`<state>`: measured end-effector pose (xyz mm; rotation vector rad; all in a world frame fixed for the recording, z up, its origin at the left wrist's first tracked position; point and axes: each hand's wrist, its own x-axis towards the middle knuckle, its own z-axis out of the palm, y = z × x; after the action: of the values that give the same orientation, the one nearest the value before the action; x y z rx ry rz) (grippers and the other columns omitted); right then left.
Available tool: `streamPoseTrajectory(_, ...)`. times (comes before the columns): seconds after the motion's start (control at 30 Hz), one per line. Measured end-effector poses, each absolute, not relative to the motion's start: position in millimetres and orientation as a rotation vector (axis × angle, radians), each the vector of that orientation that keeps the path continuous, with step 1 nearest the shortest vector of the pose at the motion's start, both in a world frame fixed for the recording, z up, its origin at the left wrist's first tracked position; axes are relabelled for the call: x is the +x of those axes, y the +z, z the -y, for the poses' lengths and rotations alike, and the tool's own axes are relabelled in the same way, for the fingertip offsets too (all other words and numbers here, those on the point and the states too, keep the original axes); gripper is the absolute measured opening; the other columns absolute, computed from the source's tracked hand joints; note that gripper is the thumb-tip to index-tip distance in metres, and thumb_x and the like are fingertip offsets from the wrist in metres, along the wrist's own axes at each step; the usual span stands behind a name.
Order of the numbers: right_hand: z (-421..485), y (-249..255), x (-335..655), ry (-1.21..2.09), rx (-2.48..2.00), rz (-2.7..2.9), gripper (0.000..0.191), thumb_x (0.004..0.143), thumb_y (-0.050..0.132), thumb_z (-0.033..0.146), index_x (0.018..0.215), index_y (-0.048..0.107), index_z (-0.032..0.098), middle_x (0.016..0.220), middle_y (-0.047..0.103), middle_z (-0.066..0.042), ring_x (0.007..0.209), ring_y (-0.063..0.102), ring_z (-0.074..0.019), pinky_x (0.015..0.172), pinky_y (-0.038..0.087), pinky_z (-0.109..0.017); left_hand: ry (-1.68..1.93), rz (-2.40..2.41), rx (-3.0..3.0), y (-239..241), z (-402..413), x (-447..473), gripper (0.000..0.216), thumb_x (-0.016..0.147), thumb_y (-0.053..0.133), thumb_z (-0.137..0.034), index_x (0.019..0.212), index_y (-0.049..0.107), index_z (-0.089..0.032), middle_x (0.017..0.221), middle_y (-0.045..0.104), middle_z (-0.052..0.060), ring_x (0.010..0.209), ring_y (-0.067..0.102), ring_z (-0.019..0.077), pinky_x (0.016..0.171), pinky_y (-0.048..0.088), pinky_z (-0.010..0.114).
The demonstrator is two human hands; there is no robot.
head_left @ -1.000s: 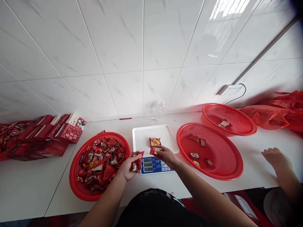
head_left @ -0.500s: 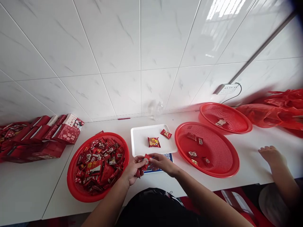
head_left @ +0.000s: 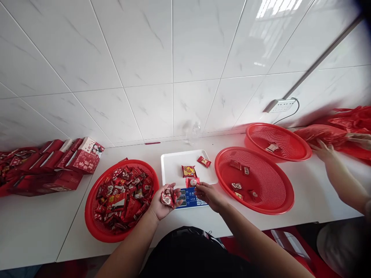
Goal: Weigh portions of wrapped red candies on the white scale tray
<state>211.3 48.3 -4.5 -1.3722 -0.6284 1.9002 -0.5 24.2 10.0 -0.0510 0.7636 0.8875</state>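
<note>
My left hand (head_left: 164, 204) is cupped palm up round a small bunch of red candy packets (head_left: 168, 195), just right of a red basket (head_left: 95, 227) heaped with wrapped candies. My right hand (head_left: 209, 194) pinches one red packet (head_left: 193, 182) at the front edge of the white scale tray (head_left: 174, 168). Two other packets lie on that tray, a larger one (head_left: 189, 171) and a small one (head_left: 204, 161). The scale's blue display panel (head_left: 189, 197) shows between my hands.
Right of the scale stand two red baskets (head_left: 269, 200) (head_left: 292, 152) with a few packets each. Another person's hand (head_left: 323, 150) reaches to red plastic bags (head_left: 344, 127) at far right. Red gift boxes (head_left: 66, 164) are stacked at left. A power strip (head_left: 280, 105) hangs on the tiled wall.
My right hand took one packet from the bunch in my left hand and carried it to the tray's front edge. The other person's hand moved away to the red bags.
</note>
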Motion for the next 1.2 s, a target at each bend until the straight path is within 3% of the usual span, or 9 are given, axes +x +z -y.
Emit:
streamPoseTrajectory(0.13, -51, -9, 216, 1.88, -1.363, 0.536, 0.014, 0.069, 0.068, 0.023, 0.074, 0.057, 0.018, 0.076, 0.064, -0.002, 0.065, 0.061, -0.0096, 0.059, 0.049, -0.019, 0.857, -0.719, -0.073, 11, -23, -2, 0.023, 0.078, 0.052, -0.027, 0.097, 0.057, -0.015, 0.091, 0.066, 0.01, 0.08, 0.064, 0.02, 0.068, 0.05, 0.035)
streamPoseTrajectory(0.27, -51, -9, 218, 1.862, -1.303, 0.487, 0.015, 0.067, 0.068, 0.02, 0.069, 0.054, 0.018, 0.075, 0.066, -0.001, 0.074, 0.064, -0.0125, 0.064, 0.05, -0.021, 0.78, -0.719, -0.105, 8, -23, -1, 0.02, 0.078, 0.053, -0.029, 0.089, 0.057, -0.012, 0.08, 0.066, 0.01, 0.075, 0.064, 0.0185, 0.059, 0.05, 0.027)
streamPoseTrajectory(0.5, -52, -12, 219, 1.863, -1.299, 0.426, 0.011, 0.068, 0.066, 0.018, 0.07, 0.055, 0.019, 0.073, 0.067, -0.001, 0.069, 0.065, -0.0123, 0.063, 0.051, -0.021, 0.839, -0.896, -0.066, 3, -59, 14, 0.017, 0.075, 0.057, -0.028, 0.082, 0.053, -0.012, 0.075, 0.065, 0.01, 0.073, 0.064, 0.0203, 0.06, 0.052, 0.03)
streamPoseTrajectory(0.67, -49, -13, 225, 1.87, -1.297, 0.457, 0.011, 0.068, 0.067, 0.02, 0.071, 0.056, 0.018, 0.072, 0.067, 0.0, 0.065, 0.064, -0.0103, 0.06, 0.05, -0.02, 0.832, -1.024, 0.135, 8, -82, 17, 0.029, 0.063, 0.063, -0.007, 0.082, 0.047, -0.021, 0.066, 0.057, -0.002, 0.059, 0.061, 0.0119, 0.049, 0.047, 0.02)
streamPoseTrajectory(0.77, -46, -14, 230, 1.863, -1.299, 0.438, 0.011, 0.068, 0.067, 0.02, 0.071, 0.057, 0.018, 0.073, 0.067, 0.0, 0.063, 0.063, -0.009, 0.058, 0.049, -0.018, 0.792, -1.052, 0.192, 10, -89, 16, 0.037, 0.056, 0.059, 0.002, 0.079, 0.045, -0.022, 0.065, 0.054, -0.004, 0.049, 0.055, 0.007, 0.04, 0.038, 0.013)
streamPoseTrajectory(1.03, -44, -15, 232, 1.85, -1.308, 0.392, 0.01, 0.069, 0.067, 0.019, 0.071, 0.057, 0.018, 0.073, 0.067, 0.0, 0.06, 0.061, -0.0081, 0.055, 0.049, -0.018, 0.712, -1.204, 0.307, 15, -118, 19, 0.019, 0.061, 0.061, -0.009, 0.065, 0.044, -0.017, 0.053, 0.046, -0.005, 0.036, 0.038, 0.0018, 0.032, 0.023, 0.011)
streamPoseTrajectory(1.2, -44, -12, 232, 1.861, -1.309, 0.389, 0.013, 0.068, 0.068, 0.019, 0.07, 0.055, 0.018, 0.071, 0.066, 0.0, 0.06, 0.061, -0.0074, 0.055, 0.049, -0.017, 0.785, -1.293, 0.392, 10, -128, 22, 0.021, 0.06, 0.065, -0.011, 0.076, 0.052, -0.017, 0.054, 0.054, -0.003, 0.037, 0.045, 0.0061, 0.036, 0.031, 0.016)
